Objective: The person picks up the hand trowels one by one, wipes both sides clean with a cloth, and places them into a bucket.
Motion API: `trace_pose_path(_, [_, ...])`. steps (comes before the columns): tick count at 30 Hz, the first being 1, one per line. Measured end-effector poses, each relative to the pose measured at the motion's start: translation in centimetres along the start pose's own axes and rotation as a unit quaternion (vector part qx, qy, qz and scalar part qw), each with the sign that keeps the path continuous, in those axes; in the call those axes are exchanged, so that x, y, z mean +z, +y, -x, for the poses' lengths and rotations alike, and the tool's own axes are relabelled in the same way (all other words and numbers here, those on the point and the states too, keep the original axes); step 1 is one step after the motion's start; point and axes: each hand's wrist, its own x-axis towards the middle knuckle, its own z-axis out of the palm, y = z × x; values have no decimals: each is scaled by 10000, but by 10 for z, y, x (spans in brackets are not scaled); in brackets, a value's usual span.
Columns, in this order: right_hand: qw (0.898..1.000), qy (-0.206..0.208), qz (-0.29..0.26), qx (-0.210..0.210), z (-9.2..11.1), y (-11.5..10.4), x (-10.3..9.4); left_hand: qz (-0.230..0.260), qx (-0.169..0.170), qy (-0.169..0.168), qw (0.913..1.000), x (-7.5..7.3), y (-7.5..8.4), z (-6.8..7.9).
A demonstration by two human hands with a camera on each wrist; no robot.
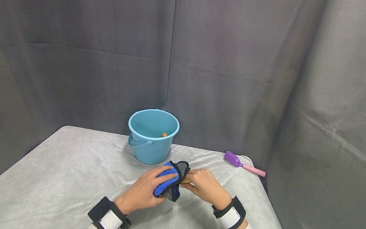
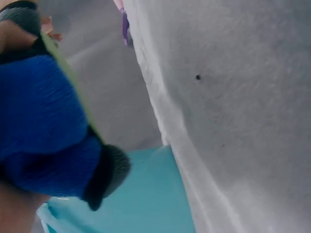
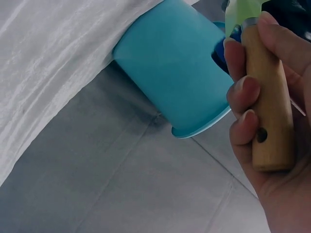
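Observation:
My left hand (image 1: pixel 145 187) grips a blue and grey cloth (image 1: pixel 164 187) with black edging, folded around the blade of a hand tool. The right hand (image 1: pixel 206 186) holds that tool by its wooden handle (image 3: pixel 269 107), fingers wrapped round it and thumb near the metal collar. Part of the light green blade (image 3: pixel 239 10) shows above the collar, while the cloth hides the rest, so its exact shape is concealed. In the left wrist view, a thin green edge runs beside the blue cloth (image 2: pixel 43 107). Both hands are over the table, in front of the bucket.
A light blue bucket (image 1: pixel 154 152) with its handle hanging down stands at the back of the table, a brown rounded end (image 1: pixel 164 135) showing inside. To the right lies a purple scoop (image 1: pixel 233 159) with a pink handle. A pale cloth (image 1: pixel 71 165) covers the table; grey curtains surround it.

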Motion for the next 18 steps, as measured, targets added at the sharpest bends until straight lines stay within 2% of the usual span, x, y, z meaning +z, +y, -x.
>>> trace_pose_path(3, [10000, 5, 78, 1, 0, 1, -1, -126, -58, -326, 9994, -2, 1, 0])
trace_pose_path(5, [9999, 25, 143, 3, 0, 1, -2, -221, -62, -420, 9989, -3, 2, 1])
trace_pose_path(18, [9996, 66, 253, 66, 2, 7, -8, -472, -203, -421, 9978, -2, -2, 1])
